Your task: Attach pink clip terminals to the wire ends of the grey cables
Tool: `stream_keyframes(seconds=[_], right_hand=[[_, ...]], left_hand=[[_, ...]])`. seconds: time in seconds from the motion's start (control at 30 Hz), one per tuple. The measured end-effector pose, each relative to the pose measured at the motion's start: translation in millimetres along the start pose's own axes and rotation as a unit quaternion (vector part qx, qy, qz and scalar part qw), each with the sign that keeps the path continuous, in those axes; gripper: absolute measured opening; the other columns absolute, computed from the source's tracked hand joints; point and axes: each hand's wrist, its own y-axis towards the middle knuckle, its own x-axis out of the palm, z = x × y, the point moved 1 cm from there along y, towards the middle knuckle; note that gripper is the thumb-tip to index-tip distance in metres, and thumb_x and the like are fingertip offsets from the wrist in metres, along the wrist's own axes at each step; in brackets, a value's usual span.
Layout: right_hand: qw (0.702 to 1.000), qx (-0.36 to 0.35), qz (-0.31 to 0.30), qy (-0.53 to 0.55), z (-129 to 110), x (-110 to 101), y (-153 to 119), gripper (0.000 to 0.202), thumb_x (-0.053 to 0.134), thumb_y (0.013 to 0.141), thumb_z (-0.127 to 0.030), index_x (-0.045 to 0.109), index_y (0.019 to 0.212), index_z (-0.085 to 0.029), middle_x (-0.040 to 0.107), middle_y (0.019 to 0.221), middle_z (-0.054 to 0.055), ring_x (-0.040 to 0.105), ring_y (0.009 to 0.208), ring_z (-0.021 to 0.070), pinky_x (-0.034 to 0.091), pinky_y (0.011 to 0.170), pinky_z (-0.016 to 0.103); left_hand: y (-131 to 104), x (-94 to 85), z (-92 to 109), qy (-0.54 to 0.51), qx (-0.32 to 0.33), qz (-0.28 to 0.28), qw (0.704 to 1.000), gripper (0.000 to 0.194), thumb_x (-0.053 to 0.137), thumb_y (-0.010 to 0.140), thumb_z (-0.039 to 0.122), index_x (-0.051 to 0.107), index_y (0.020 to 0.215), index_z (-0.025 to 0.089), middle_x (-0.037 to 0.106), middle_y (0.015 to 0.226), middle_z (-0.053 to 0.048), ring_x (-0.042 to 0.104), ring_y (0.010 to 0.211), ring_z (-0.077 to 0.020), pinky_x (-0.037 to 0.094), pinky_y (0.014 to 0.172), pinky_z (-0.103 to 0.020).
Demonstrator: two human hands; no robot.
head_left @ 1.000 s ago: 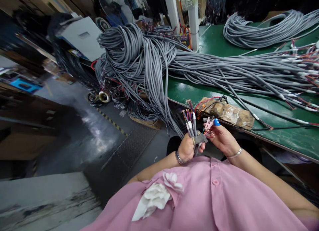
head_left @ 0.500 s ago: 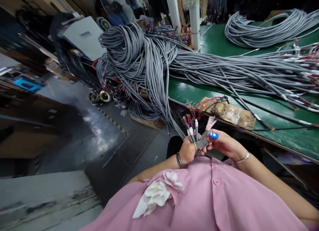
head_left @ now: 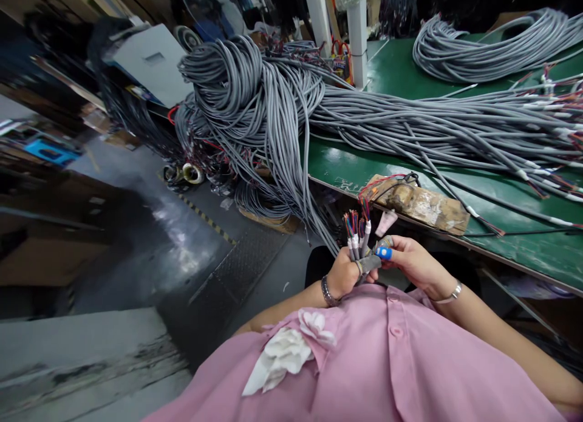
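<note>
My left hand [head_left: 345,272] is wrapped round several grey cables [head_left: 356,251] in front of my waist. Their ends point up, with white bands and coloured wires [head_left: 353,223] fanning out at the tips. A grey cover sits on the left thumb, which lies across the bunch. Close beside it, my right hand [head_left: 412,261] has thumb and forefinger pressed together. A blue wrap [head_left: 384,252] is on one of those fingers and a greyish cover on another. What they pinch is hidden by the fingertips.
Grey cables [head_left: 282,124] hang over the front edge of the green table [head_left: 339,161]; more lie along it, with a coil [head_left: 483,51] at the back right. A taped wooden block [head_left: 421,206] sits at the edge, near a pink tag [head_left: 387,223]. A white post [head_left: 357,45] stands behind.
My right fingers have closed together and risen slightly, covering the coloured wires that showed between the hands. One cable end in the left-hand bunch has shifted right.
</note>
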Motion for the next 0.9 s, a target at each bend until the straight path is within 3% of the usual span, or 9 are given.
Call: stream_keyframes(seconds=[0.27, 0.43, 0.63, 0.73, 0.9], right_hand=[[1.0, -0.017, 0.014, 0.013, -7, 15, -3, 0.023, 0.073, 0.078, -0.035, 0.058, 0.074, -0.017, 0.068, 0.061, 0.002, 0.061, 0.056, 0.0146, 0.036, 0.056, 0.026], [0.999, -0.008, 0.001, 0.051, -1, 6, 0, 0.021, 0.073, 0.078, -0.033, 0.059, 0.073, -0.018, 0.066, 0.064, 0.001, 0.059, 0.059, 0.0131, 0.041, 0.059, 0.026], [0.985, 0.036, 0.058, 0.161, 8, -19, 19, 0.044, 0.058, 0.08, -0.063, 0.066, 0.081, -0.019, 0.063, 0.073, 0.003, 0.056, 0.059, 0.0125, 0.049, 0.061, 0.028], [0.984, 0.009, 0.056, 0.166, 2, -16, 29, 0.047, 0.053, 0.083, -0.065, 0.067, 0.083, -0.02, 0.064, 0.077, 0.004, 0.056, 0.062, 0.0132, 0.048, 0.062, 0.027], [0.99, -0.058, 0.052, 0.119, -8, -2, 29, 0.041, 0.056, 0.085, -0.056, 0.065, 0.074, -0.018, 0.059, 0.069, 0.002, 0.052, 0.06, 0.0135, 0.044, 0.061, 0.028]], left_hand=[[0, 0.3, -7, -0.029, 0.034, 0.054, 0.998, 0.036, 0.069, 0.076, 0.044, 0.063, 0.059, 0.013, 0.065, 0.057, -0.006, 0.059, 0.051, -0.0134, 0.042, 0.047, -0.023], [1, 0.4, -5, -0.054, 0.037, 0.065, 0.996, 0.033, 0.07, 0.074, 0.042, 0.063, 0.06, 0.013, 0.064, 0.056, -0.005, 0.057, 0.048, -0.0122, 0.04, 0.045, -0.022], [3, 0.8, 1, -0.104, 0.046, 0.069, 0.991, 0.026, 0.071, 0.072, 0.035, 0.063, 0.063, 0.013, 0.062, 0.053, -0.003, 0.053, 0.042, -0.0111, 0.041, 0.043, -0.023], [5, 3.8, 4, -0.105, 0.049, 0.054, 0.992, 0.027, 0.07, 0.074, 0.036, 0.062, 0.061, 0.013, 0.061, 0.052, -0.003, 0.052, 0.042, -0.0108, 0.041, 0.042, -0.023], [9, 7.8, 8, -0.1, 0.059, 0.051, 0.992, 0.032, 0.068, 0.075, 0.041, 0.061, 0.061, 0.013, 0.062, 0.054, -0.004, 0.052, 0.042, -0.0111, 0.04, 0.041, -0.023]])
